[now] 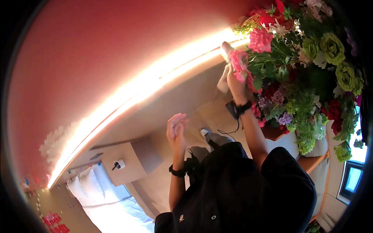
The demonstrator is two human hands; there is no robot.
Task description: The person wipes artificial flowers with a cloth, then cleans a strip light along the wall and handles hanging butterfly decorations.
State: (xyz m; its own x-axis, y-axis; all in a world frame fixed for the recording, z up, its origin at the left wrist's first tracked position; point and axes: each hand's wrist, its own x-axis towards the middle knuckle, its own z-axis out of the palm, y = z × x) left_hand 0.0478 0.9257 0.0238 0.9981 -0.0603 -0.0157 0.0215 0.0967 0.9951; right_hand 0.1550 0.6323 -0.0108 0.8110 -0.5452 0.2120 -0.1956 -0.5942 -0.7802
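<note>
My right hand (233,65) is raised to a glowing light strip (140,93) where it meets the artificial flowers (279,61). A pale cloth (223,81) hangs from this hand, and its fingertips lie at the strip's lower edge. Pink artificial roses (240,65) hang right beside the hand and partly cover it. Lower down in mid-air is my left hand (176,128), its fingers loosely bent and apart, with nothing seen in it. Both wrists wear black straps.
A bed with white pillows (87,186) stands at the lower left, beside a cabinet (122,157) bearing a white cup (119,164). Cushioned wooden seating (316,163) is at the right, near a window (352,176). A cable (227,132) hangs near my right wrist.
</note>
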